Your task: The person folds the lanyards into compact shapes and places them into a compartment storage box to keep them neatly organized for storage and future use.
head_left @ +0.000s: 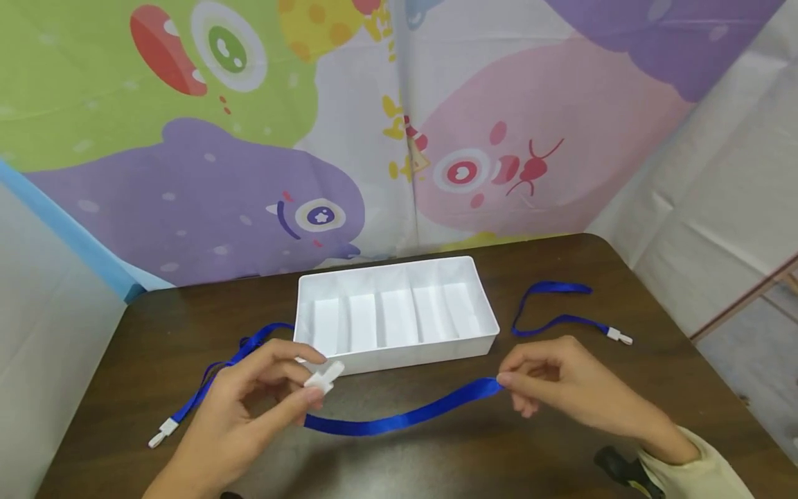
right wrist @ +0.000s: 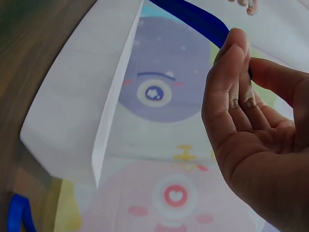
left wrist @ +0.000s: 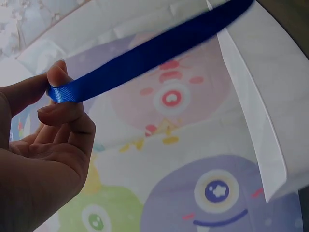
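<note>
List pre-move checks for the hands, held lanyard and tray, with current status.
1. Left hand grips the held lanyard: ok, strap pinched between thumb and fingers in the left wrist view.
2. Right hand grips the strap's other end: ok, pinched at the fingertips.
3. Strap pulled taut: not ok, it sags between the hands.
4. White clip firmly joined to the strap: cannot tell, fingers hide the join.
5. Tray upright, compartments facing up: ok.
6. Loose lanyards apart from the tray: right one ok; left one cannot tell, its strap meets the tray's edge in view.
</note>
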The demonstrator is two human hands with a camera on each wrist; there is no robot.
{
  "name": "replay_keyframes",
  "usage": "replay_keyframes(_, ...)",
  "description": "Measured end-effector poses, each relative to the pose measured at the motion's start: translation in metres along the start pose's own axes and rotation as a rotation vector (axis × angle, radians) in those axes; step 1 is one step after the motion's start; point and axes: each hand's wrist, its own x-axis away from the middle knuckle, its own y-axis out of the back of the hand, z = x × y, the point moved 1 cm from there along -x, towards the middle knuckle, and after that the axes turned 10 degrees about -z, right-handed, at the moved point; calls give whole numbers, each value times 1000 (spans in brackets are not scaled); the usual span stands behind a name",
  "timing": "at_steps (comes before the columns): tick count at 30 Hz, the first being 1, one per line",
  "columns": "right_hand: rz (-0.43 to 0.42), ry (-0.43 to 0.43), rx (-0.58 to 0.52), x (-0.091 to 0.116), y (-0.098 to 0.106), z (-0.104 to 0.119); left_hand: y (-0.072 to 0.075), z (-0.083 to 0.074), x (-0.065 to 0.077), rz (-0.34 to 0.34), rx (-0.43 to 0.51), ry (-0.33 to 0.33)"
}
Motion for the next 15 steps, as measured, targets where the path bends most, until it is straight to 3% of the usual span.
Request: replay_keyframes(15,37,29,-31,-26,-26,19,-47,0,-14,126,142,-68)
